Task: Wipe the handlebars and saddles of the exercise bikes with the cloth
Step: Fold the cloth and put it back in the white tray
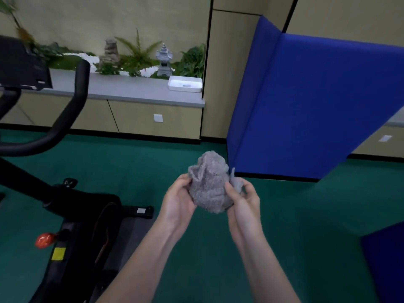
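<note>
Both hands grasp a bunched grey cloth (208, 182) over the green floor, the left hand (178, 201) at its nine o'clock, the right hand (243, 201) at three. The exercise bike's black handlebar (65, 112) rises at ten o'clock, well apart from the cloth.

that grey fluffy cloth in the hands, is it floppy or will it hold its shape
The grey fluffy cloth is bunched into a loose wad between the left hand and right hand, so it is probably floppy and would sag if released. Its fuzzy pile suggests it is light for its size and unlikely to slip from a grip.
</note>
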### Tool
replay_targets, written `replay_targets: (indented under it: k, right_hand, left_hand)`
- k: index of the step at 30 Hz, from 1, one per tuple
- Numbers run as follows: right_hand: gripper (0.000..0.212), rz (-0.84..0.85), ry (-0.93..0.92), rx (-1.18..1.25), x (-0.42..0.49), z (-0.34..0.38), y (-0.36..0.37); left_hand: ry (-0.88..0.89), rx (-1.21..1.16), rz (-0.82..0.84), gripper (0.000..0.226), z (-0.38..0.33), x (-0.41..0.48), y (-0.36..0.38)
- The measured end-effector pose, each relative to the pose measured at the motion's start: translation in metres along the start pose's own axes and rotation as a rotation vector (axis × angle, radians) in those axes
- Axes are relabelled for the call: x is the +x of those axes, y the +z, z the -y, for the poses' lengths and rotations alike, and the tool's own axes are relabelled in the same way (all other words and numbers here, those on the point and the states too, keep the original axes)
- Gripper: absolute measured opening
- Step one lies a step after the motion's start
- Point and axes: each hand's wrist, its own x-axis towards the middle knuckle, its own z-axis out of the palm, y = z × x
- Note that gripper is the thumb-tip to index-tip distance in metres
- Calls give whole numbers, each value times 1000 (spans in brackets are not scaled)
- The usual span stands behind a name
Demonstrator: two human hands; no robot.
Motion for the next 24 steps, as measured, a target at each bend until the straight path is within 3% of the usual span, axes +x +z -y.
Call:
replay_targets:
  k: [4,7,9,12,18,24]
  right_hand:
    - [17,87,-105,-60,47,23,1]
    - [19,239,-144,-131,84,39,7]
    - [20,315,-156,-177,110,45,16]
    - [19,352,-170,-225,152,49,34]
    - [20,249,-202,-321,251,54,69]
    - [26,191,1,-213,335,54,101]
  left_hand:
    - [-18,-101,-59,31,-7,35,-2]
    - [-133,-34,-17,66,-17,69,-3]
    - [-199,-2,103,73,-26,92,2]
    - [-178,88,185,56,-35,134,6]
    - [76,252,-25,31,-74,236,4]
    - [145,401,21,24,-112,319,26]
